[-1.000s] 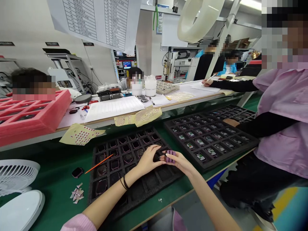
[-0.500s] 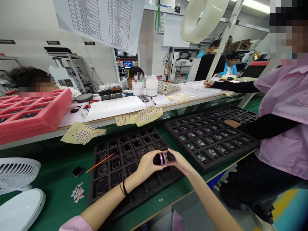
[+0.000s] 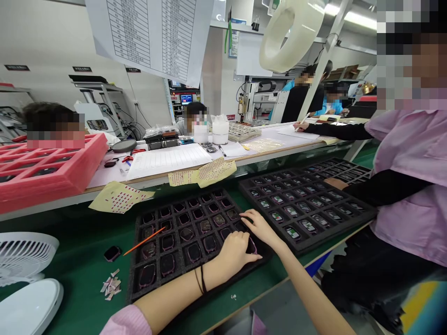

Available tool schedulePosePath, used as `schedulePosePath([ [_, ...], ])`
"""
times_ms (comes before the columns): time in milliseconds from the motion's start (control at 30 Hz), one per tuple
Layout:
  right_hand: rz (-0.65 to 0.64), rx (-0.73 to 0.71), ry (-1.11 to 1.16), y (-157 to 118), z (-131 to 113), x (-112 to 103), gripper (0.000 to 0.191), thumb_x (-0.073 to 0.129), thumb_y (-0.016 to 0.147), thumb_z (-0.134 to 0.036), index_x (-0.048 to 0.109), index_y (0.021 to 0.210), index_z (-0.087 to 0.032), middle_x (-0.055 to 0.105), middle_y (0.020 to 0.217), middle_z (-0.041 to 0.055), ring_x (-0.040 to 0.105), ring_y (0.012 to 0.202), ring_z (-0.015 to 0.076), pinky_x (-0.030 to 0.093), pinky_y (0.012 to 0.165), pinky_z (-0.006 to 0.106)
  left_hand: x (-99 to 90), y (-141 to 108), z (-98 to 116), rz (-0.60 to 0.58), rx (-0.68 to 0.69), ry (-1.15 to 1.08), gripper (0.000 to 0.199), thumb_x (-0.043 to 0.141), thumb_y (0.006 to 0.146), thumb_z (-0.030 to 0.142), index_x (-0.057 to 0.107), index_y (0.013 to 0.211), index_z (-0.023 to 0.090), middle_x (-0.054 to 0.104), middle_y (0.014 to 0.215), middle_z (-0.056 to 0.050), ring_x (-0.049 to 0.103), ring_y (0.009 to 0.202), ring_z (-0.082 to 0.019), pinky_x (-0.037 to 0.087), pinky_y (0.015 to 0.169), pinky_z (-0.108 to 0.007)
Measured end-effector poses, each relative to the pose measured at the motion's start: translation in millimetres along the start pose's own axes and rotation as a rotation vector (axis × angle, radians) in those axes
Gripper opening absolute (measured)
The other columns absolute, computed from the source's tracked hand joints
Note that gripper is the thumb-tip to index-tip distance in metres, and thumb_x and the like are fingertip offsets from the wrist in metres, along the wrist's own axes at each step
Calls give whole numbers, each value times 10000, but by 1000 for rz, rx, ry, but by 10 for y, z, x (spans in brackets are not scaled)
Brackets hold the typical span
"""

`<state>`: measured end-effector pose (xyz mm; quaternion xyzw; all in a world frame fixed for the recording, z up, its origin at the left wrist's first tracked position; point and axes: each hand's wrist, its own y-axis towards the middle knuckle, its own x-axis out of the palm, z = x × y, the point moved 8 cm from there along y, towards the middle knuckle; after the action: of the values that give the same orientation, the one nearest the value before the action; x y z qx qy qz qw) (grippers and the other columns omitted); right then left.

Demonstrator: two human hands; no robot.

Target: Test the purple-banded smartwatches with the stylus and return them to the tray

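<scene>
Head | left hand [image 3: 234,253] curled over watch [image 3: 252,247] in tray [image 3: 134,274], can't tell if gripping | right hand [image 3: 260,227] loosely spread at tray edge | watch probably light, stiff, slick, scratchable; pinch sides

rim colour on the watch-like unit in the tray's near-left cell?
Purplish rim on the watch-like unit; best seen in the head view.

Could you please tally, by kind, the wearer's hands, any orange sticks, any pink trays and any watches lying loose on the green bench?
Hands: 2 (left hand, right hand)
Orange stick: 1
Pink tray: 1
Loose watch: 1
Total: 5
</scene>
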<state>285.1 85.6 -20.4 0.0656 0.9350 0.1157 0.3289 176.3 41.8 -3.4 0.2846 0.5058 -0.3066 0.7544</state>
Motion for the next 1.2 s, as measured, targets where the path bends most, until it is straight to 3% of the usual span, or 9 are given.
schedulePosePath([
  [133,118,-30,33,-133,-127,-189,322,417,930,-394,661,1076,-242,620,1074,90,599,1003,238,513,840,386,154,114,129,70,39,63,594,616,797,547,582,1131,57,644,1135,-196,587,1086,-337,475,914,-473],
  [333,37,-64,-22,-420,-196,-18,374,368,964,-411,617,1197,-258,583,1274,81,495,1243,236,355,1095,446,107,-121,45,66,176,20,500,469,931,395,423,1346,120,449,1422,-192,377,1346,-318,306,1090,-540],
  [433,-111,-110,-127,-553,-183,182,432,376,965,-439,494,1355,-297,443,1466,33,342,1385,237,192,1174,506,-217,-390,-167,4,75,40,282,476,918,258,573,1161,154,570,1277,-163,518,1203,-311,414,997,-478],
  [567,-264,-152,-230,-640,-157,350,530,401,953,-480,309,1457,-347,273,1547,-18,216,1438,221,100,1192,502,-525,-928,-534,-241,-186,147,148,513,862,167,636,944,169,670,1017,-111,629,992,-294,469,885,-440],
  [667,-308,-136,-263,-626,-123,404,556,380,956,-496,243,1473,-346,217,1557,-28,175,1447,211,94,1197,481,-555,-1373,-754,-381,-345,181,188,570,795,131,635,964,182,665,1054,-96,634,997,-293,481,876,-421],
  [767,-322,-128,-252,-603,-131,438,568,387,951,-506,223,1473,-355,198,1559,-41,159,1449,207,100,1198,471,-500,-1661,-858,-372,-398,97,360,493,772,31,608,1068,200,597,1218,-82,615,1074,-232,481,916,-343],
  [967,-384,-17,-62,-619,-206,386,556,414,937,-514,288,1457,-361,228,1553,-48,176,1446,218,132,1192,465,-448,-1831,-1022,-331,-457,45,483,519,722,26,561,1164,217,599,1250,-71,576,1150,-238,455,965,-346],
  [1033,-329,26,54,-615,-206,297,525,388,949,-498,331,1448,-346,310,1532,-33,248,1428,220,183,1182,468,-457,-1815,-1038,-315,-453,56,502,544,710,45,549,1177,229,611,1243,-66,570,1159,-255,449,968,-365],
  [1200,88,64,127,-620,-78,-10,437,419,934,-486,615,1245,-249,635,1268,63,548,1218,270,375,1083,485,-435,-1767,-1063,-249,-445,10,399,546,638,31,563,998,203,658,1082,-68,615,1040,-235,482,887,-323],
])
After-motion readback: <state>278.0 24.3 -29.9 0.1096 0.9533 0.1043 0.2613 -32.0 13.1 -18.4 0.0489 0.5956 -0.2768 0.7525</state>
